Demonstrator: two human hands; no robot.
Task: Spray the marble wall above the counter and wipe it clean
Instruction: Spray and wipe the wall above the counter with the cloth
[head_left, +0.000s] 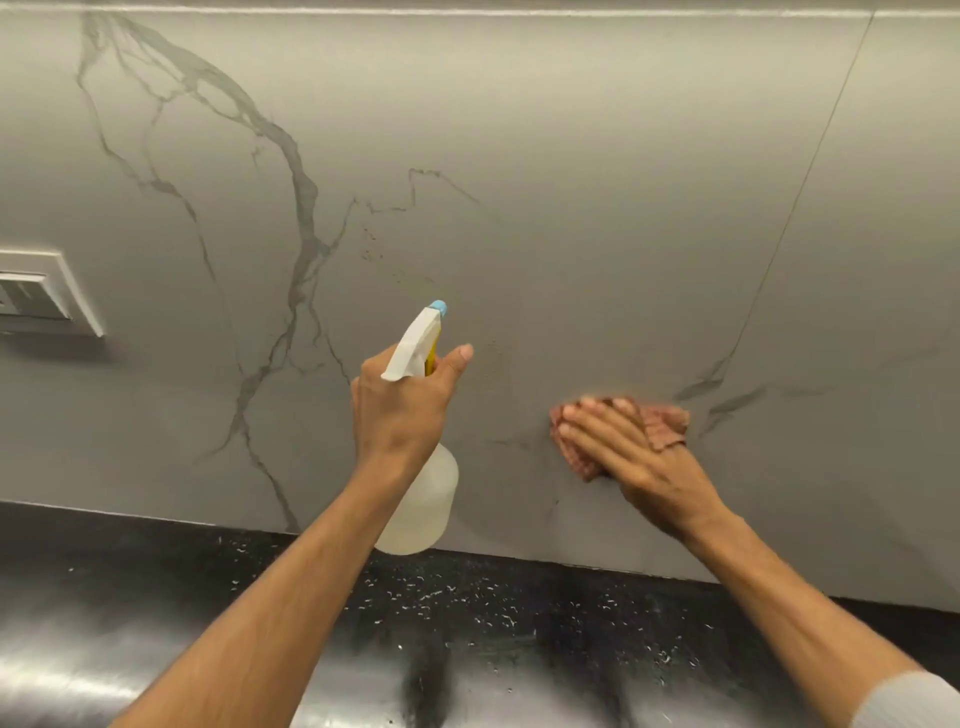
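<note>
The grey marble wall with dark veins fills the upper view; small dark specks dot it just above the nozzle. My left hand grips the neck of a translucent spray bottle, whose white head and blue nozzle point up at the wall. To the right, my right hand lies flat with straight fingers, pressing a reddish-brown cloth against the wall. The cloth shows above and below the fingers. Both hands are raised above the counter.
A black speckled counter runs along the bottom, meeting the wall. A white switch plate sits on the wall at the far left. A thin seam crosses the wall diagonally on the right.
</note>
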